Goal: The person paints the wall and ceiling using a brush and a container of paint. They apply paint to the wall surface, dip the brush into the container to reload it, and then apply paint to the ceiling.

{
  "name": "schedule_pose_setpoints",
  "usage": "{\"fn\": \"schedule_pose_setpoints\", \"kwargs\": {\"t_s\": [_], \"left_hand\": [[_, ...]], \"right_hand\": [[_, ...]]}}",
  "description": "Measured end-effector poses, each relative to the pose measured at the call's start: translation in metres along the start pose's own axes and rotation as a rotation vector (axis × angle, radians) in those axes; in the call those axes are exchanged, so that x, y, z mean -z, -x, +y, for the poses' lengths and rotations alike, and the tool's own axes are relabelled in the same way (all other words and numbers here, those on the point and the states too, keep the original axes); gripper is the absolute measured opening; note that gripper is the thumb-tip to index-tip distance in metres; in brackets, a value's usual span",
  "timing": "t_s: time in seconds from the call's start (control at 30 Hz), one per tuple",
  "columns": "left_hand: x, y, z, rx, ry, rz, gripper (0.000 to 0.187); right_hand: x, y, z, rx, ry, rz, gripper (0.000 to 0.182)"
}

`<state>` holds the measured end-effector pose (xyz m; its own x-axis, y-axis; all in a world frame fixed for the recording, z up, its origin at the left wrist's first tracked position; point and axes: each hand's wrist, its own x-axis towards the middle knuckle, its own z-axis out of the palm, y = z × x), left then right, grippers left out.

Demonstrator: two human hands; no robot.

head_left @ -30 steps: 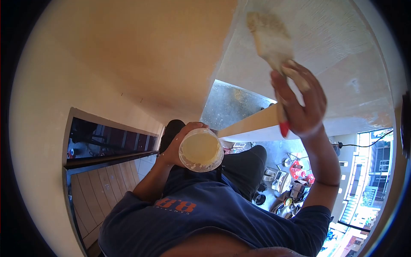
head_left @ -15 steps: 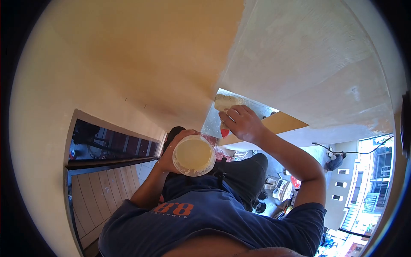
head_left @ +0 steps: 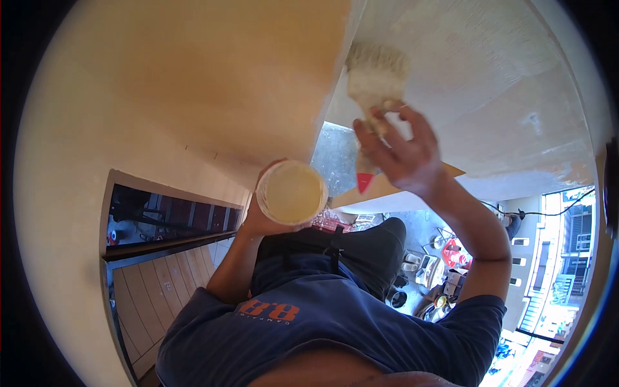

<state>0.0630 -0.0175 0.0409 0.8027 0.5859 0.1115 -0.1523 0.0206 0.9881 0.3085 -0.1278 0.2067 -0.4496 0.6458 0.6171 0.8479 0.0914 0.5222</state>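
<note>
A round tub of pale yellow paint is held from its left side and underneath by my left hand. My right hand grips the handle of a wide brush, whose bristles point up and lie at or close to the grey-white wall, near its edge with the yellow-orange wall. Whether the bristles touch the surface cannot be made out. The red tip of the brush handle shows below my fingers.
A dark-framed opening and a wooden panel stand at the left. Red and white items lie on the floor at the lower right. A dark cable hangs near a person at the right.
My right hand and the brush have moved up and slightly right, from above the floor gap to the grey-white wall. The tub in my left hand has risen a little.
</note>
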Motion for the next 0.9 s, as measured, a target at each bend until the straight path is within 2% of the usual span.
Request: {"fn": "schedule_pose_setpoints", "kwargs": {"t_s": [0.13, 0.2, 0.33, 0.43, 0.5, 0.53, 0.57, 0.6, 0.67, 0.77, 0.83, 0.87, 0.9], "left_hand": [[-0.008, -0.018, 0.034, -0.016, -0.001, 0.055, 0.095], [-0.007, -0.024, 0.047, -0.106, -0.098, 0.047, 0.081], [-0.001, -0.026, 0.048, -0.19, -0.151, 0.1, 0.073], [-0.001, -0.026, 0.048, -0.162, -0.047, 0.079, 0.074], [0.003, -0.026, 0.043, -0.187, -0.058, 0.064, 0.074], [0.005, -0.025, 0.042, -0.183, -0.057, 0.059, 0.074], [0.005, -0.025, 0.041, -0.177, -0.074, 0.054, 0.076], [0.003, -0.025, 0.04, -0.174, -0.09, 0.052, 0.077], [-0.003, -0.028, 0.041, -0.173, -0.016, 0.058, 0.079], [-0.013, -0.033, 0.043, -0.221, 0.071, 0.1, 0.083], [-0.016, -0.036, 0.047, -0.27, 0.085, 0.108, 0.084], [-0.017, -0.037, 0.048, -0.264, 0.091, 0.093, 0.083], [-0.017, -0.037, 0.049, -0.253, 0.095, 0.074, 0.083]], "right_hand": [[-0.041, 0.048, -0.046, -0.001, -0.244, -0.147, 0.033], [-0.061, 0.065, -0.066, -0.006, -0.417, -0.275, 0.034], [-0.059, 0.059, -0.07, -0.044, -0.451, -0.23, 0.034], [-0.046, 0.04, -0.033, -0.08, -0.377, -0.203, 0.034], [-0.028, 0.021, 0.0, -0.183, -0.384, -0.162, 0.032], [-0.012, 0.007, 0.009, -0.19, -0.349, -0.051, 0.034], [0.003, -0.007, 0.02, -0.189, -0.309, 0.059, 0.036], [0.019, -0.016, 0.027, -0.184, -0.303, 0.056, 0.036], [0.043, -0.029, 0.036, -0.095, -0.084, 0.292, 0.033], [0.033, -0.024, 0.049, -0.115, 0.065, 0.439, 0.031], [0.021, -0.013, 0.038, -0.073, 0.095, 0.158, 0.031], [0.006, 0.001, 0.032, -0.006, 0.072, 0.068, 0.028], [-0.008, 0.011, 0.02, 0.01, 0.023, 0.069, 0.027]]}}
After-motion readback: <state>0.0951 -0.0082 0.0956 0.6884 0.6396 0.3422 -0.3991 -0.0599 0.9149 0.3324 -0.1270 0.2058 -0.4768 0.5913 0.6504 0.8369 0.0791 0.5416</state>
